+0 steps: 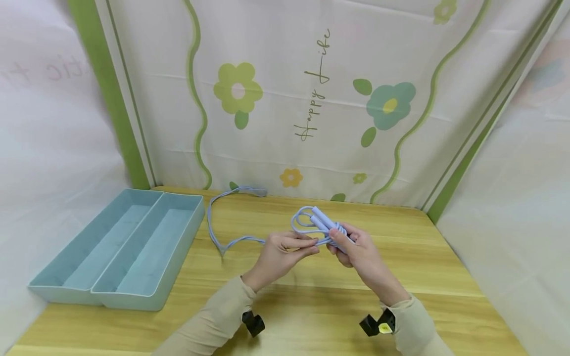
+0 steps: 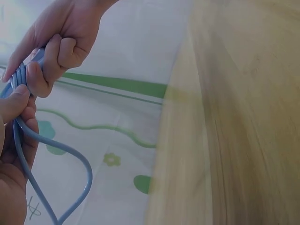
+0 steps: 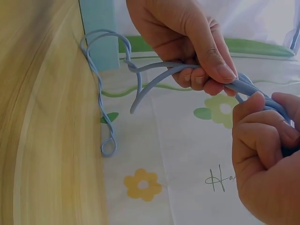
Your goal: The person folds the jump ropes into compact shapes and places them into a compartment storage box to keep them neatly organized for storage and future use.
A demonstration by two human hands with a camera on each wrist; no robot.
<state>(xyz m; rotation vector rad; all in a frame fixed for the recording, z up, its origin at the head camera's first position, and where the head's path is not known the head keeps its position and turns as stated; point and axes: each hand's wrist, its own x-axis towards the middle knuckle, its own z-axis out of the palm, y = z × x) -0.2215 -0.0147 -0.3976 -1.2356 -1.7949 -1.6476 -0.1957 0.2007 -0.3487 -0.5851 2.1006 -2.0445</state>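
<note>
A light blue jump rope [image 1: 321,220] is held up over the table by both hands. Its two handles lie side by side in my right hand [image 1: 358,247], whose fingers and thumb grip them together with several turns of cord wrapped round them. Just to the left, my left hand [image 1: 285,254] pinches the doubled cord [image 3: 173,70] between thumb and fingers. From there the loose cord [image 1: 212,217] trails left and back across the table, ending in a folded loop near the rear edge. Loops of cord also stand out beyond the handle ends.
At the left of the wooden table [image 1: 285,306] stand two long blue-green trays [image 1: 178,247], side by side. A printed curtain [image 1: 267,148] hangs behind the table, and pale cloth [image 1: 525,198] closes the right side. Each wrist wears a small black camera [image 1: 254,324].
</note>
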